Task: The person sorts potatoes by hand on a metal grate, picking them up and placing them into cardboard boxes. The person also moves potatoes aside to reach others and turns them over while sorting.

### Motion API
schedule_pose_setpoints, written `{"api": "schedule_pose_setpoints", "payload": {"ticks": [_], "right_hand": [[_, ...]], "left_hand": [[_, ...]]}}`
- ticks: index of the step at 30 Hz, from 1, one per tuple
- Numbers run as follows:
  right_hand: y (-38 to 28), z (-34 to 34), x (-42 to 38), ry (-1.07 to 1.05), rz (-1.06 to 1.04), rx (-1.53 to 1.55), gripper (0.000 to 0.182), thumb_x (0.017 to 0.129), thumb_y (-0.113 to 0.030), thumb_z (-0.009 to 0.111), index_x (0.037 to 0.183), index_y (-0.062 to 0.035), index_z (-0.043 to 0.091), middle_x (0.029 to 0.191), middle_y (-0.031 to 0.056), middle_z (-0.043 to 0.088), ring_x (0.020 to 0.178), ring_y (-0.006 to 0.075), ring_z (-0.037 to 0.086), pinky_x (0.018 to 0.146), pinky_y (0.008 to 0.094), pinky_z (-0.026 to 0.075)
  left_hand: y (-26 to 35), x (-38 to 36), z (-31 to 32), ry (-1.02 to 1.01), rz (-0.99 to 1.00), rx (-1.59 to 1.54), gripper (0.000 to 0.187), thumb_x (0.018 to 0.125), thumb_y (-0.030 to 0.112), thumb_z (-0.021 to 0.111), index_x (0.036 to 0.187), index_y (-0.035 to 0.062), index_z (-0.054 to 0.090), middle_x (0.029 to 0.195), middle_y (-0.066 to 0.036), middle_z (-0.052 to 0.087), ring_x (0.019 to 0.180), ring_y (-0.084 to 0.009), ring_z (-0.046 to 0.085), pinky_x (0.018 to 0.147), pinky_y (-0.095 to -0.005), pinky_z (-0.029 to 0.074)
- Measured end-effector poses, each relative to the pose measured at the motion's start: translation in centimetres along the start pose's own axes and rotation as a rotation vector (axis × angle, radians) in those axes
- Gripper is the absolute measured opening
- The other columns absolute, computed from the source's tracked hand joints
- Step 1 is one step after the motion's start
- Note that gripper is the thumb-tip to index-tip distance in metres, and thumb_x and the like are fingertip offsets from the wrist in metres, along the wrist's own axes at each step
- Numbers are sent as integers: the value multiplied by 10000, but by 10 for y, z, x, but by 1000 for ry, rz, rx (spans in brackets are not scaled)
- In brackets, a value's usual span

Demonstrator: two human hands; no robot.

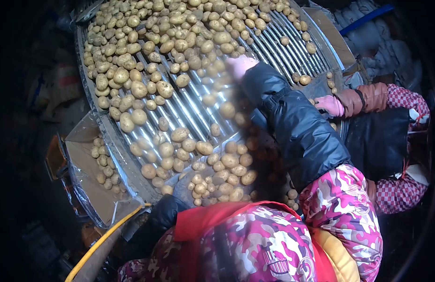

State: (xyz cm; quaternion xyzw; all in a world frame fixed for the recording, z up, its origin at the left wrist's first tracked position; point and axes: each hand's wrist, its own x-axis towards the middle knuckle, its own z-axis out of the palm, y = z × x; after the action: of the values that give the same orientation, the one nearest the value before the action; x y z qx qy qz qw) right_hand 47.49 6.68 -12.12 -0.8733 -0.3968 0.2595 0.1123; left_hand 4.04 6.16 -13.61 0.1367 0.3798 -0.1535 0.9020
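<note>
Roller bed (271, 49) spread under/around R hand (241, 66); potatoes (164, 89) heaped ahead & left of it, some blurred just below. Risk, prob.: hasty sweep could've bruised some or rolled them off bed. R arm (302, 127) stretched fwd, hand low; grip blurred, couldn't tell. L hand hidden.

potatoes (166, 46) spread over a roller bed (191, 115)
they lie thickest at the far end and left, sparser at the right; a heap (230, 160) sits at the near end, before the person (269, 235). an open box (79, 150) holding potatoes stands just left of the bed, another box (324, 34) beside its far right edge. the right hand (241, 67) is over the bed, a co-worker's hand (330, 105) near the right side.
</note>
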Motion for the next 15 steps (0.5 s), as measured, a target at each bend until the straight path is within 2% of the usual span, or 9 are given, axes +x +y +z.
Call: {"api": "schedule_pose_setpoints", "payload": {"ticks": [2, 3, 7, 8, 11, 12, 13, 14, 15], "right_hand": [[22, 19, 0, 105, -94, -158, 353, 1041, -319, 487, 1279, -174, 703, 1052, 185, 754, 1083, 378, 710, 963, 444, 544], [33, 30, -4, 138, -72, -181, 310, 1012, -267, 554, 1277, -172, 685, 1107, 191, 722, 1087, 394, 695, 949, 454, 548], [3, 7, -95, 218, -98, 30, 334, 952, -199, 650, 1284, -175, 639, 1181, 166, 658, 1052, 393, 683, 925, 453, 557], [2, 14, -112, 289, -238, 44, 347, 934, -225, 674, 1274, -163, 646, 1126, 173, 661, 1020, 394, 683, 902, 450, 559], [-22, 43, -169, 98, -547, 167, 300, 931, -265, 660, 1191, -116, 653, 949, 174, 658, 897, 404, 680, 758, 489, 562], [-29, 60, -183, -17, -671, 189, 276, 939, -275, 657, 1169, -123, 649, 891, 169, 649, 832, 410, 676, 727, 501, 560], [-56, 54, -216, -164, -587, 143, 319, 960, -314, 651, 1238, -159, 627, 959, 173, 642, 839, 407, 681, 738, 501, 566], [-78, 36, -231, -391, -594, 54, 364, 1038, -334, 556, 1349, -146, 550, 1170, 202, 621, 981, 425, 692, 877, 528, 551], [-83, 42, -238, -437, -646, 150, 381, 1035, -370, 559, 1345, -149, 549, 1191, 192, 611, 979, 417, 698, 874, 531, 558]], "left_hand": [[-4, 3, 1, 35, 39, 12, 444, 1058, 444, 494, 1279, 79, 617, 1024, -76, 691, 834, -179, 672, 552, -268, 528], [-6, 6, 1, 48, 69, 27, 444, 1058, 444, 493, 1279, 79, 617, 1024, -76, 691, 837, -179, 673, 552, -268, 529], [-5, -7, 30, 42, 98, -73, 447, 1062, 453, 485, 1290, 90, 612, 1055, -84, 692, 882, -202, 692, 562, -295, 547], [-3, -12, 40, 28, 91, -124, 449, 1063, 458, 482, 1296, 96, 610, 1070, -87, 692, 902, -213, 700, 566, -308, 555], [-15, 22, -18, -236, 5, -152, 457, 1060, 478, 471, 1305, 119, 611, 1192, -94, 664, 1041, -250, 689, 698, -358, 607], [-14, 19, -6, -206, 33, -188, 461, 1057, 478, 474, 1316, 120, 603, 1234, -92, 647, 1083, -254, 675, 748, -364, 606], [-13, 14, 16, -175, 63, -224, 465, 1054, 479, 477, 1326, 121, 596, 1277, -91, 631, 1125, -257, 660, 797, -370, 606], [-12, 11, 31, -142, 92, -261, 469, 1051, 479, 480, 1336, 123, 589, 1319, -89, 615, 1167, -261, 646, 846, -376, 605], [-14, 12, 35, -139, 145, -173, 440, 1048, 453, 500, 1336, 129, 578, 1323, -87, 618, 1177, -256, 641, 844, -378, 597]]}}
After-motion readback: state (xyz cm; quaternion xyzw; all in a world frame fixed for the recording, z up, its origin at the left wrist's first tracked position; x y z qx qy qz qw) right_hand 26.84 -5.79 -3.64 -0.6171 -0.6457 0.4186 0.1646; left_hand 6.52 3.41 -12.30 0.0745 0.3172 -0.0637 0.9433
